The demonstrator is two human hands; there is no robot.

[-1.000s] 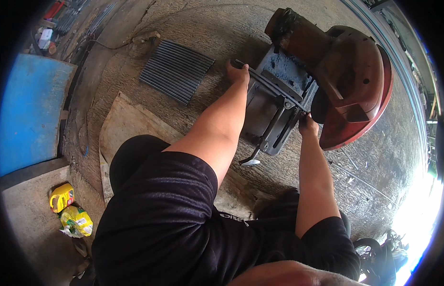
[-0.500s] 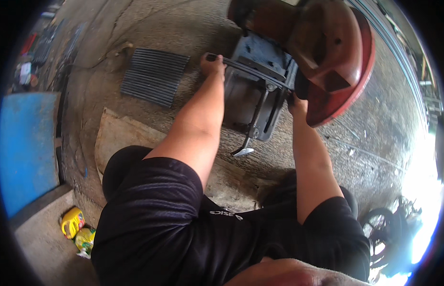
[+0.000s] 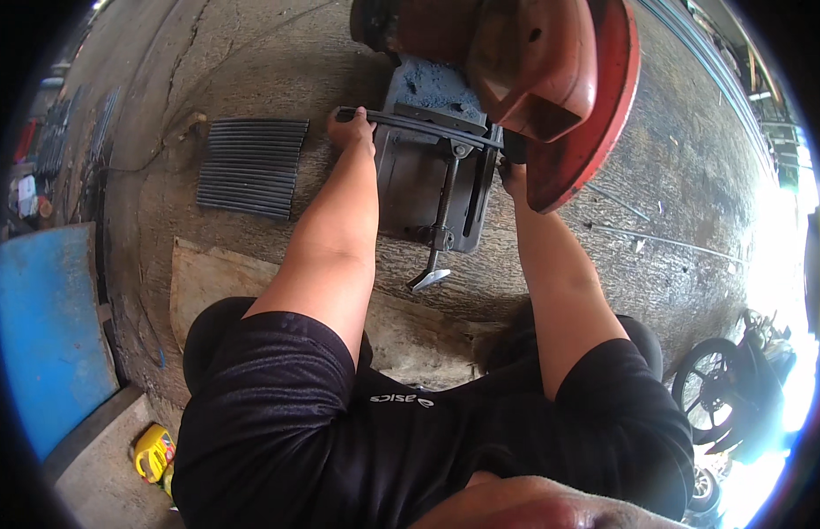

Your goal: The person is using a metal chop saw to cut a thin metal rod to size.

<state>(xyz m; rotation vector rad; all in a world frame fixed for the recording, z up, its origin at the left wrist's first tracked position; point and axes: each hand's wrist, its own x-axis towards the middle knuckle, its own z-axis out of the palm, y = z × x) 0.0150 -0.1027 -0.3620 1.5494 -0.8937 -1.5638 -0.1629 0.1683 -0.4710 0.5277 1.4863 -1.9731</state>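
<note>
Head view, left grip: the person's left hand is closed around the left end of the dark metal rods, thumb on top, a short stub showing past the fingers.
Right grip: the right hand is at the rods' other end, partly hidden by the red guard; whether its fingers are clasped cannot be told.
Rods: they run between the two hands, sloping slightly down to the right, across the clamp of the saw base.
Clamp screw: the threaded screw reaches from just below the rods toward the person, its crank handle at the near end.
Saw head: the red cut-off saw stands over the right end of the rods.
Cut pieces: a flat row of dark rods lies on the floor, left of the left hand.
Outer left: a tan sheet, a blue panel and a yellow container.
Outer right: a motorcycle.
</note>
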